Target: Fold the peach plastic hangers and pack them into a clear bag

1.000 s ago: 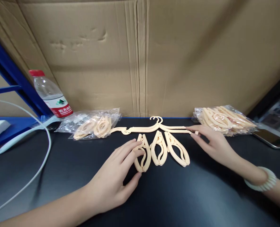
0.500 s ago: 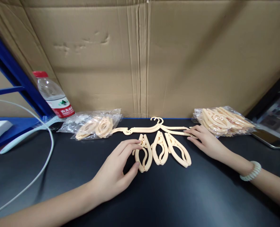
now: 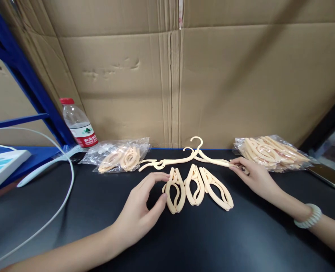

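Observation:
My right hand [image 3: 252, 174] pinches the right end of an unfolded cream clothes hanger [image 3: 198, 154], whose hook tilts up. A second unfolded hanger [image 3: 163, 163] lies close behind and to the left, partly overlapped by it. In front of these lie three folded hangers: the left one [image 3: 171, 206], the middle one [image 3: 189, 189] and the right one [image 3: 216, 194]. My left hand [image 3: 140, 206] is curved beside the left folded hanger, thumb and fingers apart, fingertips at its edge. Whether they touch it I cannot tell.
Clear bags with folded hangers lie at the back left [image 3: 122, 156] and back right [image 3: 272, 153]. A red-capped water bottle [image 3: 81, 124] stands behind the left bag. A white cable [image 3: 68, 192] loops over the black table at left; a phone-like slab [image 3: 328, 176] lies far right. Cardboard [image 3: 122, 102] rises behind.
My right hand has closed on the hanger's right end and lifted it slightly, so its hook rises and parts from the other hook. My left hand stays nearly in place. The view has tilted up.

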Demonstrator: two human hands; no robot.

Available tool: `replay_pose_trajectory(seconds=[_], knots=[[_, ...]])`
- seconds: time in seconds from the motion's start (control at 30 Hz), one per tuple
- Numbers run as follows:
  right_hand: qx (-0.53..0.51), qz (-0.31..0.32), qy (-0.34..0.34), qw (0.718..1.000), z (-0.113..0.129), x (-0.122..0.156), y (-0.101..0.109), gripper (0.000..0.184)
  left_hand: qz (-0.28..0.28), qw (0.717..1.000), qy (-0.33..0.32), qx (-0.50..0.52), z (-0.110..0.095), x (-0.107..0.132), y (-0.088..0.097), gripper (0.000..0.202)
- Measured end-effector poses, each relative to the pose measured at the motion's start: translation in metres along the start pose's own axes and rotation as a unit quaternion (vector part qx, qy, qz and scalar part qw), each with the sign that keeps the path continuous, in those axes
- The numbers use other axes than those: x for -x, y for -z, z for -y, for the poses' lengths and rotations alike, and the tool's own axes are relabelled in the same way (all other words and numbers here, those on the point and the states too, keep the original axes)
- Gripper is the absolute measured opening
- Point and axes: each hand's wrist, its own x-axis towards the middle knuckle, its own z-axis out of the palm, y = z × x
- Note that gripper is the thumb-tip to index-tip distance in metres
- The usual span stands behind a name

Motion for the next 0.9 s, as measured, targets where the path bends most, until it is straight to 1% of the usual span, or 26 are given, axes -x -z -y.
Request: replay_pose_trajectory(seconds=[0.1,0.2,0.3,0.37,0.5,0.57,0.63,0.67,0.7,0.8,0.9], knots=[[0.002,-0.047,-0.003,0.999,0.002,0.001,0.003,0.030,-0.044,0.994,0.077,0.061,0.004,-0.002,0.000,0.024],[0.001,-0.091,-0.010,0.996,0.005,0.002,0.005,0.028,-0.102,0.976,0.151,0.121,0.007,-0.005,-0.002,0.028],[0.008,-0.119,0.001,0.993,0.012,0.005,0.006,0.025,-0.115,0.955,0.200,0.184,0.005,-0.008,-0.002,0.040],[0.021,-0.127,0.027,0.991,0.018,0.007,0.006,0.022,-0.112,0.945,0.206,0.227,0.000,-0.008,-0.002,0.046],[0.044,-0.133,0.096,0.985,0.027,0.013,0.005,0.013,-0.099,0.938,0.194,0.271,-0.007,-0.007,-0.001,0.047],[0.049,-0.123,0.121,0.984,0.030,0.015,0.005,0.010,-0.089,0.937,0.188,0.279,-0.008,-0.006,-0.001,0.054],[0.046,-0.109,0.140,0.983,0.034,0.017,0.004,0.009,-0.066,0.943,0.180,0.273,-0.010,-0.005,-0.001,0.061],[0.043,-0.105,0.146,0.983,0.036,0.018,0.004,0.010,-0.051,0.947,0.173,0.265,-0.011,-0.005,0.000,0.061],[0.041,-0.102,0.150,0.982,0.038,0.019,0.003,0.010,-0.036,0.952,0.167,0.255,-0.012,-0.004,0.000,0.058],[0.039,-0.100,0.159,0.982,0.042,0.018,0.004,0.012,-0.003,0.961,0.160,0.227,-0.014,-0.004,0.002,0.037],[0.047,-0.100,0.193,0.975,0.043,0.015,0.005,0.018,-0.020,0.957,0.173,0.233,-0.012,-0.004,0.003,0.029]])
